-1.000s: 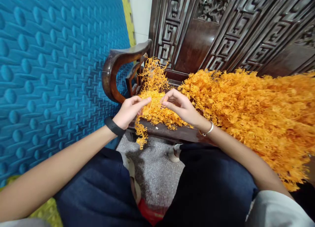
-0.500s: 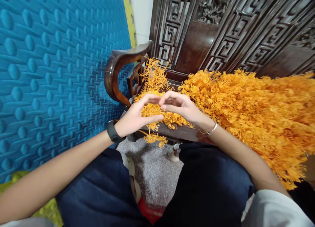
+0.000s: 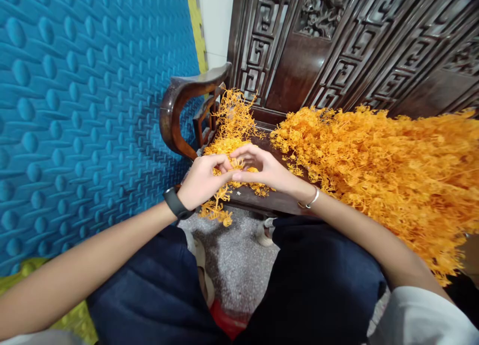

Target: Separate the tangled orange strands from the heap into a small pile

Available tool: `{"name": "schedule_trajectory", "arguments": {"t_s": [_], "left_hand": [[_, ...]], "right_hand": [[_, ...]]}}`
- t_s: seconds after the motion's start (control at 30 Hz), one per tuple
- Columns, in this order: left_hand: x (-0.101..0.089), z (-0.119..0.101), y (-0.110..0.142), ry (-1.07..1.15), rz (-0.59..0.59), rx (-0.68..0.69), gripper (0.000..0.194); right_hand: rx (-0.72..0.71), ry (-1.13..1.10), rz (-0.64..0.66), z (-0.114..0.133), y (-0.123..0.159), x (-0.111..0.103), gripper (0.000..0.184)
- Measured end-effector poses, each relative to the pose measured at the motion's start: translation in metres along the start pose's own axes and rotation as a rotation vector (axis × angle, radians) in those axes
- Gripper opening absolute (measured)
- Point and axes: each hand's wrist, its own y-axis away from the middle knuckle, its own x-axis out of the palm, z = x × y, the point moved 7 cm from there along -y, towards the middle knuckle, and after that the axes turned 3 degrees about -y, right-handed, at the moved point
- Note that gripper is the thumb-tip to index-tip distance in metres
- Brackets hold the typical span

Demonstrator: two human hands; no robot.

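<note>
My left hand (image 3: 204,180), with a dark band on its wrist, is closed with thumb and fingers bent together around an orange artificial flower sprig (image 3: 217,210). Part of that sprig dangles below the palm, past the front edge of the seat. From the other side my right hand (image 3: 267,171), wearing a silver bracelet, curls its fingers over orange blossoms between the two hands. Both thumb tips meet there. Exactly where the fingers grip is partly hidden. Behind the hands, a loose clump of orange sprigs (image 3: 235,118) lies on the dark wooden seat (image 3: 258,199).
A big heap of orange artificial flowers (image 3: 392,165) covers the seat at right. The bench has a curved armrest (image 3: 177,103) and a carved back (image 3: 295,75). Blue foam matting (image 3: 93,105) is at left, speckled floor (image 3: 239,265) below, with something red (image 3: 228,320) between the legs.
Both hands have shifted slightly left, and their thumbs have come together. The right fingers have closed in over the blossoms. The dangling part of the sprig has swung left.
</note>
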Motion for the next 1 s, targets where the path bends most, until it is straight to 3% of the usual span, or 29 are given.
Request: {"name": "schedule_trajectory", "arguments": {"t_s": [0.13,0.3,0.4,0.5,0.53,0.6,0.73,1.0], "left_hand": [[0.002,0.004,-0.001,-0.004,0.021,-0.025,0.022],[0.008,0.008,-0.002,0.028,0.077,-0.081,0.033],[0.011,0.013,0.005,0.076,0.121,-0.171,0.038],[0.008,0.015,0.014,0.102,0.130,-0.207,0.039],[0.007,0.015,0.017,0.099,0.126,-0.197,0.038],[0.006,0.016,0.020,0.078,0.126,-0.173,0.036],[0.015,0.023,0.021,0.085,0.204,-0.173,0.033],[0.023,0.029,0.016,0.098,0.240,-0.209,0.030]], "right_hand": [[-0.011,-0.025,-0.085,-0.004,-0.001,-0.002,0.023],[0.009,-0.054,-0.257,-0.016,-0.008,-0.015,0.027],[-0.009,0.064,-0.493,-0.020,-0.006,-0.058,0.024],[-0.038,0.102,-0.884,-0.034,0.016,-0.123,0.022],[-0.015,0.096,-0.915,-0.045,0.022,-0.137,0.020],[0.114,0.110,-0.824,-0.074,0.026,-0.147,0.017],[0.202,0.255,-0.579,-0.111,0.026,-0.130,0.019],[0.049,0.707,-0.304,-0.097,0.014,-0.100,0.012]]}}
